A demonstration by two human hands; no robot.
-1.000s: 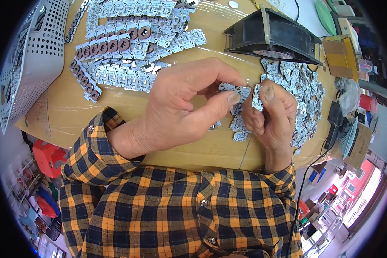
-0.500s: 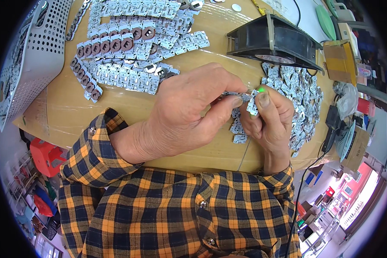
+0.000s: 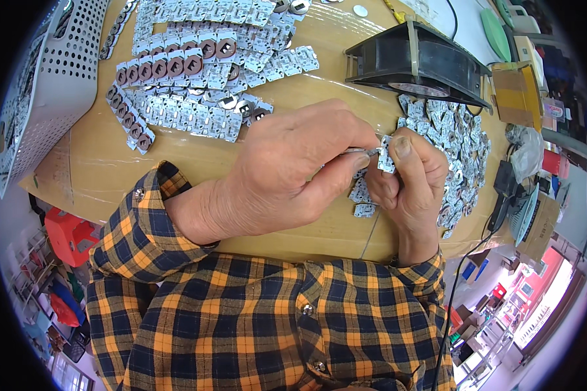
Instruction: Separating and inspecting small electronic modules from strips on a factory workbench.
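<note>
Above the table, my two hands meet to the right of centre. My left hand [image 3: 300,173] is closed, its thumb and forefinger pinching a thin strip of circuit boards [image 3: 362,151] seen nearly edge-on; most of that strip is hidden by the fingers. Right beside its tip, a small white circuit board [image 3: 386,155] is held upright between the thumb and curled fingers of my right hand [image 3: 414,173]. Whether the board and the strip are still joined I cannot tell. Below the hands lie a few loose boards [image 3: 364,210].
Unseparated board strips [image 3: 189,117], some with brown round parts, cover the table's far left. A perforated grey basket [image 3: 62,78] stands at the left edge. A black fan [image 3: 414,65] sits at the back right, before a heap of single boards [image 3: 463,163].
The board in my right hand has turned more upright, and the strip in my left hand now shows its edge. A bright green glow at my right fingertips has gone.
</note>
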